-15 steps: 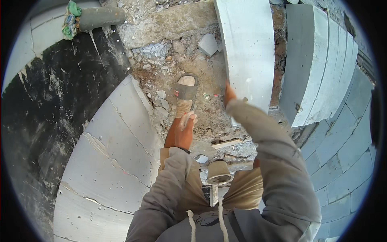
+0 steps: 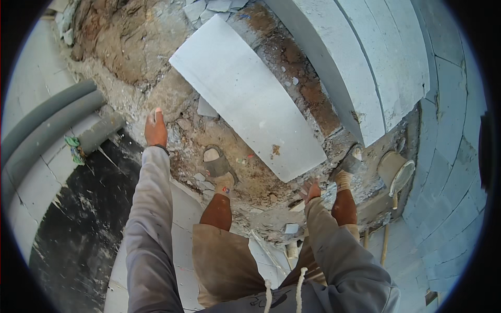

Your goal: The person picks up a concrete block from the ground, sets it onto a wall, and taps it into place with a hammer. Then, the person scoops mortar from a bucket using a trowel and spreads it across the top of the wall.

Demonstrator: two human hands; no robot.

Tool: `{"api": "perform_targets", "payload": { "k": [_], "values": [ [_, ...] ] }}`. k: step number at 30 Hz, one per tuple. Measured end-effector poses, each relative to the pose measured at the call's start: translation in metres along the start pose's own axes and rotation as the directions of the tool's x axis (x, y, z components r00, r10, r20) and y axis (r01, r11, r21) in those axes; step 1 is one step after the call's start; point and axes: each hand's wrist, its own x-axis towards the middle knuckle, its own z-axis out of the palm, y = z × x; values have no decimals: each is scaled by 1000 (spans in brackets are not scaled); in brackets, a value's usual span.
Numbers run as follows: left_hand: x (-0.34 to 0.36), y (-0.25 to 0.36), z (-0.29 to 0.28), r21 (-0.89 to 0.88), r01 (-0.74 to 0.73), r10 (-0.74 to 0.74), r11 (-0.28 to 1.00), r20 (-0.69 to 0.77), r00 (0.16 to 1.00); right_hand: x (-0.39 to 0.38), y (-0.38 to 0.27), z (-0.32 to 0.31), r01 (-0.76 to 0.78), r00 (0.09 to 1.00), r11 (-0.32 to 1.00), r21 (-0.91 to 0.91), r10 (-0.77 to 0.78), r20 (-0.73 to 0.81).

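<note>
A long pale grey concrete block [image 2: 248, 96] lies slantwise on the rubble ground in front of me, its near end pointing right. My right hand [image 2: 311, 191] is low beside that near end, fingers spread and nothing held. Whether its fingertips touch the block I cannot tell. Stretched out ahead on the left, my left hand [image 2: 156, 129] is apart from the block, over bare dirt. Its fingers are partly foreshortened but look extended, with nothing in them. My sandalled feet stand on either side of the block's near end.
More pale blocks [image 2: 360, 62] stand in a row at the far right, by a block wall [image 2: 443, 156]. A dirty bucket [image 2: 395, 169] sits right of my foot. Grey pipes [image 2: 57, 117] and a black coated surface [image 2: 86, 224] are on the left. Stone chunks lie at the back.
The block now lies slanted, its far end swung left. My left hand has moved forward and left, away from my leg; my right hand has come back toward the block's near end. The view has shifted.
</note>
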Motion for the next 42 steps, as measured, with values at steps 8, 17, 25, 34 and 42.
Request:
{"api": "perform_targets", "payload": {
  "k": [8,17,25,34,42],
  "values": [
    [169,143,64,211,-219,185,953,167,968,25,-22,53,116,926,613,782,-352,138],
    [265,106,92,-184,-100,186,978,542,820,26,-30,73,34,913,504,863,-366,178],
    [256,95,111,-254,-88,200,963,458,866,32,-27,68,67,911,532,844,-378,166],
    [201,142,83,-4,-136,98,991,719,688,-110,-28,3,166,912,560,811,-401,90],
    [153,144,60,-316,305,111,898,835,539,-139,-83,-24,213,909,688,694,-400,118]
  ]
}}
